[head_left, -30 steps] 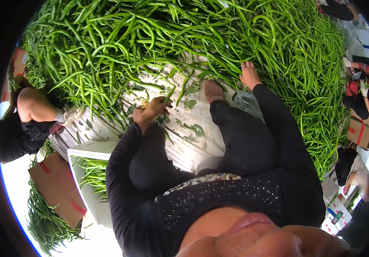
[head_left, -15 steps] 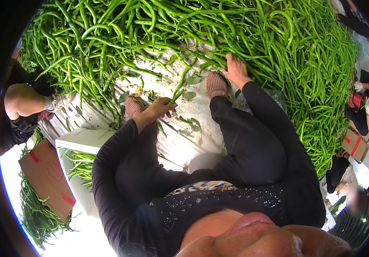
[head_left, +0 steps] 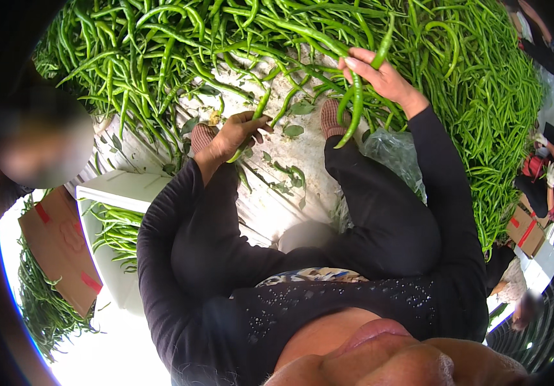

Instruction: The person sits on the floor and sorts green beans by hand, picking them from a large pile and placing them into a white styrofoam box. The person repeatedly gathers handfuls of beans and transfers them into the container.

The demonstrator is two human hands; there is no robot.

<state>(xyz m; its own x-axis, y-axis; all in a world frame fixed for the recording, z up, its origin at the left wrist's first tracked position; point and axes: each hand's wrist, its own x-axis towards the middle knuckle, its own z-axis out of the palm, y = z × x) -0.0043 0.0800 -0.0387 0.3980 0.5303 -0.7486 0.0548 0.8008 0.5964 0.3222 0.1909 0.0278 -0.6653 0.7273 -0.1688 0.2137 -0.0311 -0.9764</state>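
Note:
My left hand [head_left: 233, 136] is closed round a long green chili pepper [head_left: 262, 106], whose two ends stick out above and below the fingers. To its right and farther off, my right hand [head_left: 385, 82] grips several long green chili peppers [head_left: 357, 109]. One of these hangs down toward my right shoe, and another points up past the fingers. Just beyond both hands lies a wide heap of green chili peppers [head_left: 187, 38]. Loose peppers and torn leaves [head_left: 293, 130] are scattered on the pale ground sheet [head_left: 270, 206] between my feet.
A white box [head_left: 119, 188] with peppers inside stands by my left arm, beside a brown cardboard piece [head_left: 61, 244]. A clear plastic bag [head_left: 394, 154] lies by my right knee. One person sits at the left; others work at the right beside a cardboard box [head_left: 526, 225].
My right hand has risen from the heap, now with several peppers in it. My left hand has moved slightly up, its pepper turned more upright. The person at left has leaned in.

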